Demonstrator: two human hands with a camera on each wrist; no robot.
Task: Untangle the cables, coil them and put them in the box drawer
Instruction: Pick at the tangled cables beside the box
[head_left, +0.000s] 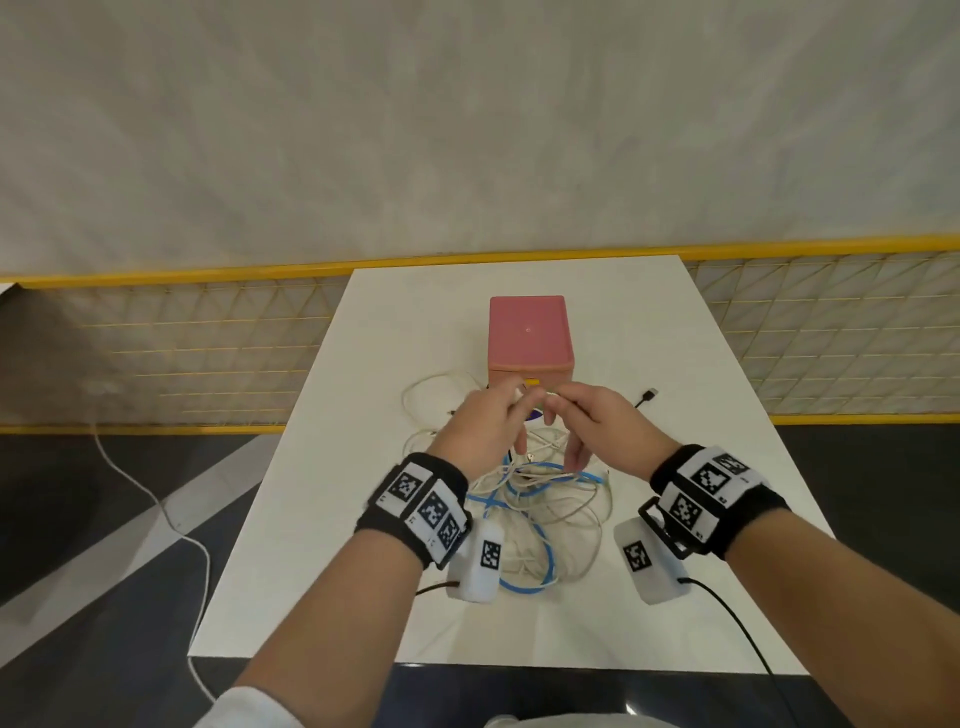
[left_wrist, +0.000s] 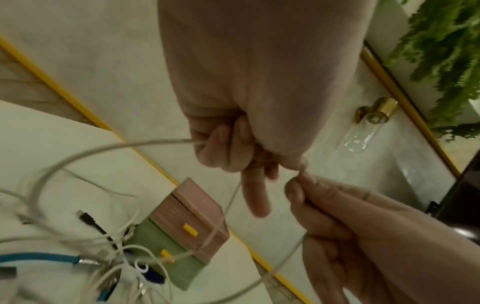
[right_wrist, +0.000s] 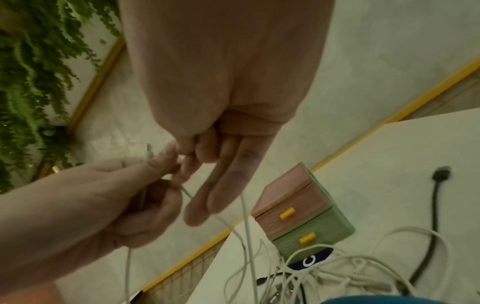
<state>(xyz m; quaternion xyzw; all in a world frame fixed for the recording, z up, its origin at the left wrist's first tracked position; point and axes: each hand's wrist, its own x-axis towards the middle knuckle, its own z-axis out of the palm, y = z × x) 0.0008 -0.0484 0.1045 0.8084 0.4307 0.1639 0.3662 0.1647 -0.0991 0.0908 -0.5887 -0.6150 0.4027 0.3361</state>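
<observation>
Both hands are raised together above the tangle, just in front of the box. The left hand (head_left: 480, 426) has its fingers curled round a thin white cable (left_wrist: 85, 156), which loops out to its side and drops back into the heap; the right hand (head_left: 605, 423) pinches the same thin cable between thumb and fingertips close to the left one, its other fingers loosely extended. The cable pile (head_left: 540, 519) lies on the white bench (head_left: 675, 364) below the wrists: several white leads knotted through a blue cable (head_left: 524, 545), with a black cable (head_left: 649, 396) trailing off to the right, its plug lying apart from the heap. The box (head_left: 527, 332) stands just behind the hands, a pink drawer (right_wrist: 291, 216) above a green drawer (right_wrist: 309, 239), each with a yellow handle, and both look closed, so none of the cables is stowed yet. The risk, as I judge it, is in pulling: the held strand still runs down into the knot and crosses the front of the box, so a firm tug could tighten the tangle rather than free it, drag the whole heap toward the bench edge, or snag on a drawer handle and shift the light box. A plug end whipping loose could also slide off the bench.
</observation>
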